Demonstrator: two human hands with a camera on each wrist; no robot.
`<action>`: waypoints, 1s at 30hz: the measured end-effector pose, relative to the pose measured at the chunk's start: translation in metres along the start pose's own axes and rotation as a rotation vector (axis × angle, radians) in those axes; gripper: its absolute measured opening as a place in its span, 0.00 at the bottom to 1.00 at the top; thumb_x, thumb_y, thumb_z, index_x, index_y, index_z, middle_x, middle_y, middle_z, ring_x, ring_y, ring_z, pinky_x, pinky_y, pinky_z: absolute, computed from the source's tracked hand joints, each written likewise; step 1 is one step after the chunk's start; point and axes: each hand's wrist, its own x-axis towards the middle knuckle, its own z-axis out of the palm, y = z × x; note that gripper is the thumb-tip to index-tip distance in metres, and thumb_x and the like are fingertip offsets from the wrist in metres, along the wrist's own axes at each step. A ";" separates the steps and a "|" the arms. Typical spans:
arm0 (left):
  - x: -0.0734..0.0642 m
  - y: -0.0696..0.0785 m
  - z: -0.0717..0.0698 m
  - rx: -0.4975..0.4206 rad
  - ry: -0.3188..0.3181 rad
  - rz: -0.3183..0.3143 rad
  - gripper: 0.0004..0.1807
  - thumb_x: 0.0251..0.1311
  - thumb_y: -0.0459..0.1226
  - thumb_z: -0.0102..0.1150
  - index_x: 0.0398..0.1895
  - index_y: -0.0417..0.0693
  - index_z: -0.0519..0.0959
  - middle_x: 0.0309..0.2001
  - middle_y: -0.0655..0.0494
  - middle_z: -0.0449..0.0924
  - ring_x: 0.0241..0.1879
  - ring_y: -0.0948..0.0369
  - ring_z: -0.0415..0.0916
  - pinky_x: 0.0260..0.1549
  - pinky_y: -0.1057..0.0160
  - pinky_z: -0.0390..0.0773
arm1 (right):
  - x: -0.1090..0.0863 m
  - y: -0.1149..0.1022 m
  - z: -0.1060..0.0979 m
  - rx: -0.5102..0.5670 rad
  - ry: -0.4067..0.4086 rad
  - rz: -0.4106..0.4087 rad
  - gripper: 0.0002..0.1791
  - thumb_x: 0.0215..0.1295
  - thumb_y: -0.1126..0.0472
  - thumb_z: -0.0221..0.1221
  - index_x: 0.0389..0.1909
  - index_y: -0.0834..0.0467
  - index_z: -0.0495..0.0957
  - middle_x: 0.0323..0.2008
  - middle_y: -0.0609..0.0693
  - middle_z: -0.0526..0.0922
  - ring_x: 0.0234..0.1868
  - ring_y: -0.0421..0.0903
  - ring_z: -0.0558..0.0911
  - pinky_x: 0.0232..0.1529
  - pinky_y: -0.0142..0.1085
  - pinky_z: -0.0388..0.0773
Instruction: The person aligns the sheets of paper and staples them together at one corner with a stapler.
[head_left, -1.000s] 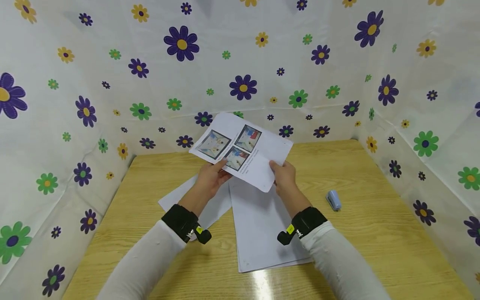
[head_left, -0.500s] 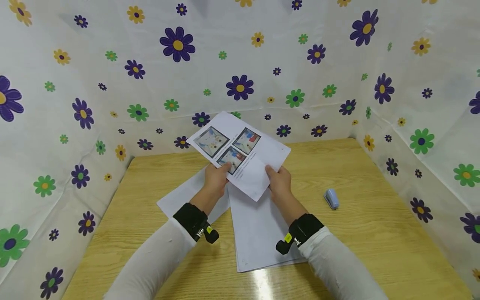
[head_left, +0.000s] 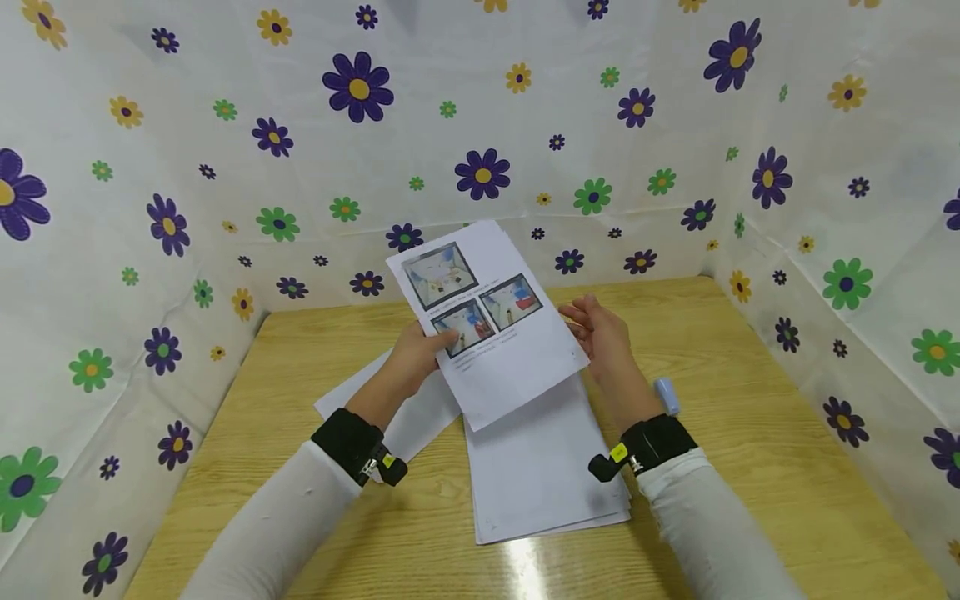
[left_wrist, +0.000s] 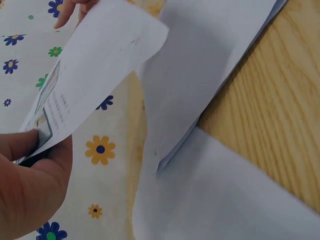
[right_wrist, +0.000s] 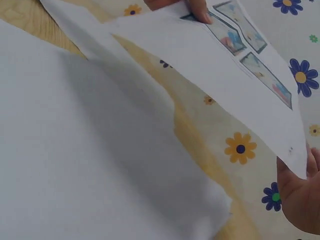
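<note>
In the head view my left hand [head_left: 412, 358] pinches the left edge of some printed sheets [head_left: 517, 379], thumb on top over one of their pictures. These sheets are raised above the table and show three framed photos with lines of text. My right hand [head_left: 606, 337] is at their right edge, its fingers loosely bent beside the paper with the palm turned toward it. The right wrist view shows the sheets' corner overlapping this hand [right_wrist: 300, 195]. Below lies a stack of white paper [head_left: 547, 483], blank side up, partly covered by the raised sheets.
Left of the stack, white paper [head_left: 423, 417] lies askew, partly under my left forearm. A small light-blue stapler [head_left: 666, 396] is on the wooden table [head_left: 750, 467], just past my right wrist. Flower-printed cloth [head_left: 420, 117] encloses the table at the back and sides.
The printed sheets have turned clockwise, so their photos stand more upright. My right hand has let go of the lower right edge and moved rightward; the left hand keeps its pinch.
</note>
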 end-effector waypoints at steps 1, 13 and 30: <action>-0.001 0.002 -0.003 0.013 -0.017 -0.015 0.25 0.74 0.37 0.58 0.72 0.55 0.71 0.64 0.49 0.80 0.60 0.50 0.80 0.61 0.48 0.78 | -0.001 -0.003 -0.002 -0.042 -0.037 0.008 0.31 0.76 0.40 0.52 0.67 0.58 0.73 0.62 0.55 0.82 0.47 0.44 0.87 0.48 0.32 0.84; -0.013 0.015 -0.007 0.140 -0.232 -0.035 0.25 0.70 0.33 0.62 0.70 0.52 0.73 0.60 0.46 0.82 0.57 0.48 0.83 0.61 0.44 0.77 | -0.018 -0.017 0.010 -0.464 -0.216 -0.001 0.24 0.73 0.49 0.63 0.60 0.61 0.77 0.54 0.58 0.84 0.44 0.47 0.87 0.46 0.33 0.85; -0.037 0.039 0.003 0.162 -0.128 -0.070 0.22 0.73 0.40 0.60 0.66 0.45 0.75 0.55 0.46 0.85 0.49 0.51 0.87 0.50 0.54 0.85 | -0.049 -0.038 0.009 -0.717 -0.117 -0.007 0.20 0.72 0.51 0.63 0.53 0.62 0.79 0.49 0.59 0.84 0.41 0.49 0.85 0.40 0.32 0.84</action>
